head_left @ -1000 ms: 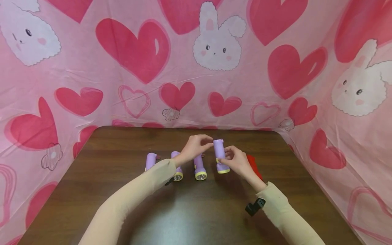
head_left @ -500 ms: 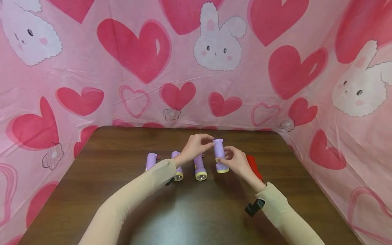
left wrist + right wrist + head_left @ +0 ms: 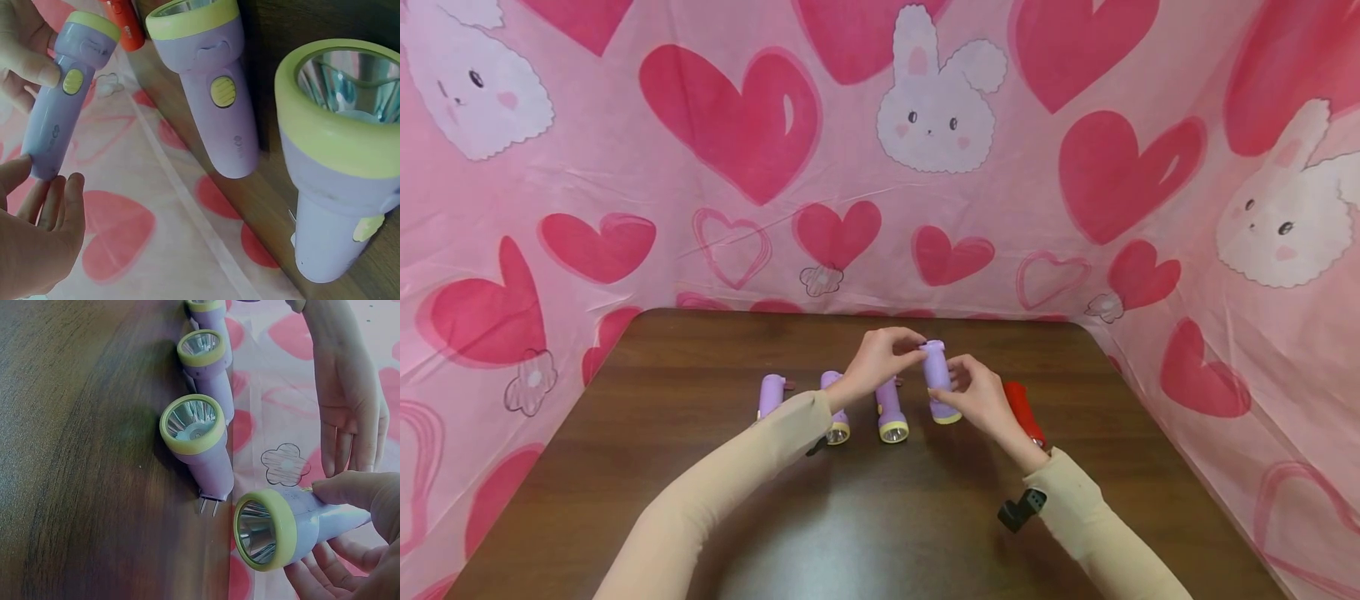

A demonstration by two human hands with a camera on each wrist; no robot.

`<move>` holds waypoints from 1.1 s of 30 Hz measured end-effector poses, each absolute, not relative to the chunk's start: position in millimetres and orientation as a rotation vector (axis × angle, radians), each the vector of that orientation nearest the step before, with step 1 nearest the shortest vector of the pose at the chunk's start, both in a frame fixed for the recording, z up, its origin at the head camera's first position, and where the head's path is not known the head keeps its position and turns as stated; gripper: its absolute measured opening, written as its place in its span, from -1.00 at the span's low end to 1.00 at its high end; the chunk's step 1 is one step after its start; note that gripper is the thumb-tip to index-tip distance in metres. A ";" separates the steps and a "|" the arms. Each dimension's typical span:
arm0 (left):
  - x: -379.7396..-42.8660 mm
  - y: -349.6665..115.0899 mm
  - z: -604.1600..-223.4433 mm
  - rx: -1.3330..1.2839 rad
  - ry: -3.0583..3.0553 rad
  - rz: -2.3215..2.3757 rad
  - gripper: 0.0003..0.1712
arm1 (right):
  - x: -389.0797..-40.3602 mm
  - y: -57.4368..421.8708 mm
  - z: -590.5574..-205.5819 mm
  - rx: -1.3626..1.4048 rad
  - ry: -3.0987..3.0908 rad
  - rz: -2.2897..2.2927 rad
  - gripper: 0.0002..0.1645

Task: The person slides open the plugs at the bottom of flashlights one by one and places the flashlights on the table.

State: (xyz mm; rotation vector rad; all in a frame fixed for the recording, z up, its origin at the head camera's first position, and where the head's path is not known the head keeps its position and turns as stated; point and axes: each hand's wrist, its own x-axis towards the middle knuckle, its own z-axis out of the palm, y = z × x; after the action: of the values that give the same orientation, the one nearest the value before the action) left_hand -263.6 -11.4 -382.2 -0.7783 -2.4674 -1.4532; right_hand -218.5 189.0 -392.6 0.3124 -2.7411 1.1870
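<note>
My right hand [image 3: 981, 392] grips a purple flashlight [image 3: 937, 371] with a yellow rim, held above the table with its lens end down. In the left wrist view, the right thumb lies beside the yellow switch [image 3: 73, 81]. My left hand [image 3: 880, 362] pinches the tail end of this flashlight between thumb and fingertips. Three more purple flashlights stand in a row on the table: one at the left [image 3: 771, 393], one partly behind the left wrist [image 3: 837, 432], and one nearest the held one [image 3: 889, 408]. In the right wrist view, two metal prongs [image 3: 209, 506] stick out of a flashlight's tail.
A red flashlight [image 3: 1019, 408] lies right of the row, partly hidden by the right hand and wrist. The brown wooden table [image 3: 865, 517] has a pink heart-and-rabbit cloth [image 3: 842, 183] around its back and sides. A black wrist camera [image 3: 1022, 508] sits at the right cuff.
The held flashlight has shifted and turned very slightly between the hands. The left fingertips have closed in on its tail end. The flashlights on the table have not moved.
</note>
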 end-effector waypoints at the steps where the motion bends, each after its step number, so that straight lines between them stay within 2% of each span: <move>1: -263.6 -11.4 -381.9 -0.779 -2.463 -1.456 -0.70 | -218.6 188.8 -392.6 0.321 -2.732 1.184 -0.47; 33: -257.3 -10.3 -377.2 -0.700 -2.383 -1.511 -0.75 | -220.1 181.2 -394.3 0.366 -2.611 1.215 -0.46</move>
State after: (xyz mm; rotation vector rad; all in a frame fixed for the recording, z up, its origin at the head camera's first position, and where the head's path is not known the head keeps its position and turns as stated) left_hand -257.3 -10.3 -377.2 -0.6996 -2.3834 -1.5115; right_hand -220.1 181.2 -394.3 0.3660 -2.6108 1.2155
